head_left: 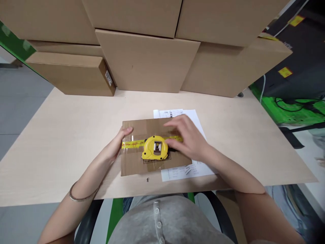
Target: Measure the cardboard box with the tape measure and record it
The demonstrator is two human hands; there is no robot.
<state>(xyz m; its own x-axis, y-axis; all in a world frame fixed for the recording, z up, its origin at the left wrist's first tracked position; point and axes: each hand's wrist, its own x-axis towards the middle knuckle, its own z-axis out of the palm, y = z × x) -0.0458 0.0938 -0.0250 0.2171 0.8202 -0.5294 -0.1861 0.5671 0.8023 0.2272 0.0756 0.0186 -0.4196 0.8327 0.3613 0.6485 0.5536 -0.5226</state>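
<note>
A flat cardboard package (134, 164) lies on the table in front of me. A yellow tape measure (155, 148) rests on it, its yellow blade (130, 144) pulled out to the left across the cardboard. My left hand (120, 142) presses the blade's end at the package's left edge, fingers curled over it. My right hand (186, 137) rests on the package just right of the tape measure's case, fingers slightly bent and touching it.
A printed white sheet (189, 171) lies under the package's right side. Stacked cardboard boxes (147, 61) line the back of the light wooden table (50, 142). A green floor area with cables (294, 108) lies to the right.
</note>
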